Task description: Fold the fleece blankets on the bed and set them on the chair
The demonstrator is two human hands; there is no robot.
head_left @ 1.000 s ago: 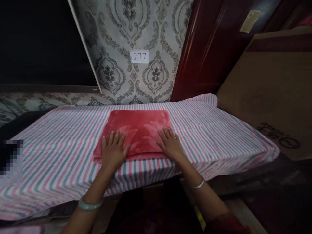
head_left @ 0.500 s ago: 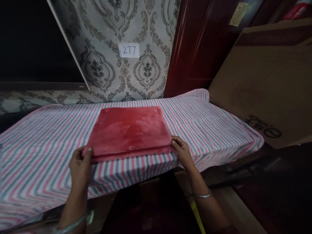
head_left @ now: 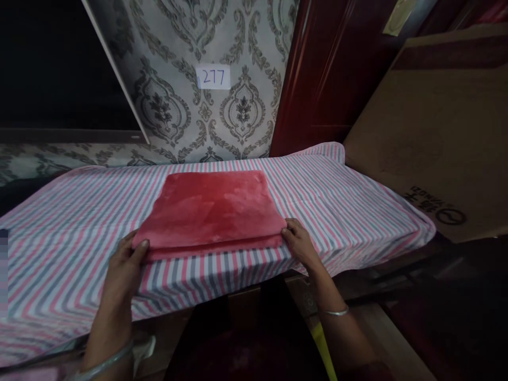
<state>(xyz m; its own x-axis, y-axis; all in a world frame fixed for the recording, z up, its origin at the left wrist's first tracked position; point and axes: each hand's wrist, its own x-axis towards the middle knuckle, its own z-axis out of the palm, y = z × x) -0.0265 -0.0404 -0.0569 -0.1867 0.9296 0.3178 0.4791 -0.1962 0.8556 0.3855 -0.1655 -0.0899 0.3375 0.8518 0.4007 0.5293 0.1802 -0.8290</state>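
A red plush cloth [head_left: 214, 206], folded into a flat rectangle, lies on a striped tablecloth [head_left: 333, 206] in the head view. Its near edge shows more than one layer, the upper one lifted slightly off the layer beneath. My left hand [head_left: 126, 259] pinches the cloth's near left corner, thumb on top and the other fingers partly hidden under it. At the near right corner, my right hand [head_left: 298, 241] grips the cloth between thumb and fingers. Both wrists wear a bangle.
A large cardboard box [head_left: 448, 132] leans at the right beside a dark red door [head_left: 317, 79]. A black screen [head_left: 63, 69] fills the upper left. On the patterned wall hangs a white card [head_left: 213, 77] reading 277. A yellow strip [head_left: 323, 349] shows below the table.
Both hands have drawn slightly apart, pulling the near corners of the upper layer outward. The gap along the near edge looks a little wider. The view has shifted slightly.
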